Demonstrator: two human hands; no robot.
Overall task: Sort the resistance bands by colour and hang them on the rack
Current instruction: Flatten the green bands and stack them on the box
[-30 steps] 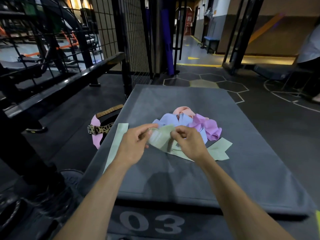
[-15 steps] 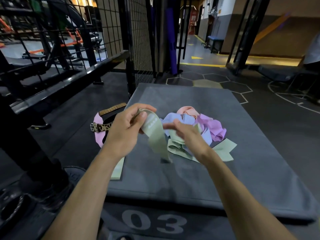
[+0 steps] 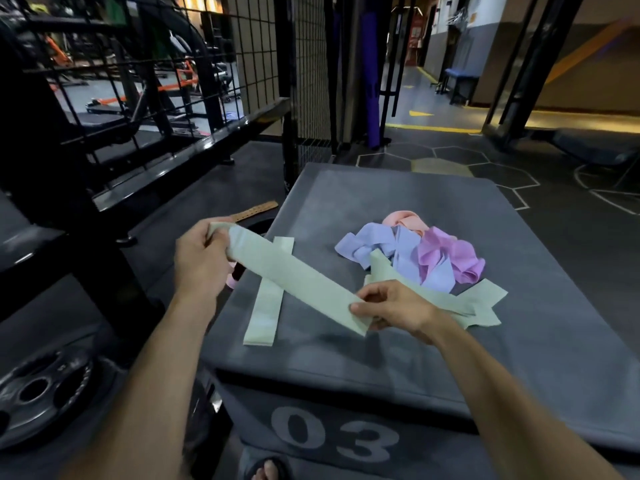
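A pale green band point(image 3: 298, 278) is held stretched between two hands above the near part of a grey padded box point(image 3: 398, 368) marked "03". Its lower end is pinched by the curled fingers point(image 3: 360, 308) and thumb of the right hand point(image 3: 394, 308), and its upper end is gripped in the closed fingers of the left hand point(image 3: 202, 258), raised over the box's left edge. Beneath the stretched band, a second green band point(image 3: 266, 306) is laid flat on the box top. Just beyond the right hand, more green bands point(image 3: 481, 303) are spread flat, partly under a heap of lilac bands point(image 3: 388, 252), a purple band point(image 3: 453, 258) and a peach band point(image 3: 407, 220). On the floor to the left, a weight plate point(image 3: 38, 393) is seen, and farther off a tan belt point(image 3: 256, 211) and a black steel rack point(image 3: 166, 133).
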